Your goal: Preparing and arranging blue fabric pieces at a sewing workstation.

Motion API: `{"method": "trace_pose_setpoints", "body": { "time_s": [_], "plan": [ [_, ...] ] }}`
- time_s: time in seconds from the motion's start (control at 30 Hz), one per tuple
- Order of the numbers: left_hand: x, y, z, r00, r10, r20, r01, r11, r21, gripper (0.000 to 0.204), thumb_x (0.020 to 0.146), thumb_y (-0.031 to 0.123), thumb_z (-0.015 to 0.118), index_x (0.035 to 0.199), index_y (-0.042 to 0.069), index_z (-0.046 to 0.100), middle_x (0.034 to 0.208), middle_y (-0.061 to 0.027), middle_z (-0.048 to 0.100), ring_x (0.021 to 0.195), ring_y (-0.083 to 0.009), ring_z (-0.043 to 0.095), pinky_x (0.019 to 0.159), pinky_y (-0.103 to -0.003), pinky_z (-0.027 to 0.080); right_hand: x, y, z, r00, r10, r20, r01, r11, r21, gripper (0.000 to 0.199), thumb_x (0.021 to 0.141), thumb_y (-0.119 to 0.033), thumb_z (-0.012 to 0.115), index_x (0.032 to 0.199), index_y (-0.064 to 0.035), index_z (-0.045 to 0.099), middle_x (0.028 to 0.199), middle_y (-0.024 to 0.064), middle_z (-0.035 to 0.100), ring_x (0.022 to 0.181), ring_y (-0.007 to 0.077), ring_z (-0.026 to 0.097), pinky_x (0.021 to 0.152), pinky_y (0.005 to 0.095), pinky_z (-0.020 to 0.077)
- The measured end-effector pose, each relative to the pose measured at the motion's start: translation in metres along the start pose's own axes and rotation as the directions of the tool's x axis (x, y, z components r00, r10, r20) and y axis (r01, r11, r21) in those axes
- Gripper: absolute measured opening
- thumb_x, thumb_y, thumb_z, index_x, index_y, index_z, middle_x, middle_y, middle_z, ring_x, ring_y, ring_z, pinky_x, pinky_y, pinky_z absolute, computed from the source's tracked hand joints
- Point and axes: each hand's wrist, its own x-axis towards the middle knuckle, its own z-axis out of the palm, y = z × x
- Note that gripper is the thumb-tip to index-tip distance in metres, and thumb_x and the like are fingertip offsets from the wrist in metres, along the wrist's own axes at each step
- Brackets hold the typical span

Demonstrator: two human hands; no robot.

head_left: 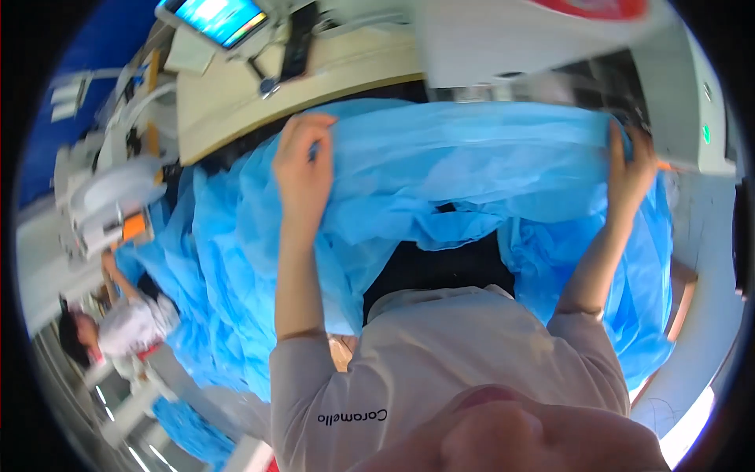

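A strip of thin, light-blue sheer fabric [464, 141] is stretched sideways between my two hands, above my lap. My left hand [304, 157] grips it near its left end, the fingers curled and the thumb against them. At the other end my right hand [633, 165] pinches the cloth, fingers bent over its edge; the fingertips are partly hidden and blurred. Loose folds of the same fabric hang below the strip, over my dark lap and down at both sides.
A pale worktable [228, 118] lies beyond the fabric, with a lit screen [220, 20] and a dark phone-like object [300, 43] on it. White machine housing [519, 47] stands ahead at the right. Another person [130, 322] works at the left beside more blue fabric [193, 429].
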Motion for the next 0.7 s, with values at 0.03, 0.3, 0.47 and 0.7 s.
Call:
{"method": "trace_pose_setpoints", "body": {
  "time_s": [0.03,0.3,0.47,0.7],
  "plan": [
    [0.001,0.000,0.004,0.996,0.029,-0.084,-0.027,0.999,0.021,0.011,0.074,-0.008,0.056,0.076,0.003,0.055,0.088,-0.0114,0.063,0.085,-0.0295,0.061,0.075,-0.035,0.048,0.001,0.005,0.008,1.000,-0.027,-0.010,0.027,1.000,0.011,0.026,0.084,-0.024,0.065,0.098,-0.0018,0.066,0.097,0.0174,0.063,0.090,0.0320,0.059,0.080,0.0377,0.0456],
    [-0.017,-0.020,0.001,0.993,-0.025,-0.113,0.019,0.998,-0.053,0.014,0.077,0.013,0.059,0.090,0.009,0.056,0.084,-0.0152,0.061,0.077,-0.0345,0.059,0.062,-0.044,0.046,0.020,-0.009,0.017,0.941,-0.240,-0.239,0.211,0.967,-0.143,0.034,0.084,-0.028,0.068,0.094,0.0046,0.067,0.090,0.0179,0.068,0.076,0.0298,0.065,0.071,0.0371,0.0507],
    [-0.062,-0.024,-0.017,0.969,-0.197,0.149,0.166,0.966,0.197,0.022,0.077,0.024,0.066,0.092,0.010,0.058,0.080,-0.0133,0.059,0.075,-0.0292,0.060,0.061,-0.041,0.047,0.010,-0.123,0.026,0.920,-0.391,0.036,0.388,0.893,-0.229,0.033,0.093,-0.033,0.054,0.100,-0.0019,0.063,0.098,0.0132,0.064,0.098,0.0275,0.058,0.081,0.0387,0.0443],
    [-0.167,-0.034,-0.026,0.968,-0.172,0.181,0.171,0.985,0.023,0.018,0.079,0.027,0.066,0.082,0.011,0.059,0.070,-0.0103,0.054,0.068,-0.0291,0.058,0.058,-0.040,0.046,0.001,-0.071,0.067,0.985,-0.127,0.114,0.103,0.975,0.197,0.038,0.089,-0.032,0.062,0.105,0.0017,0.065,0.095,0.0168,0.068,0.081,0.0253,0.066,0.069,0.0330,0.0525]
  ]
}}
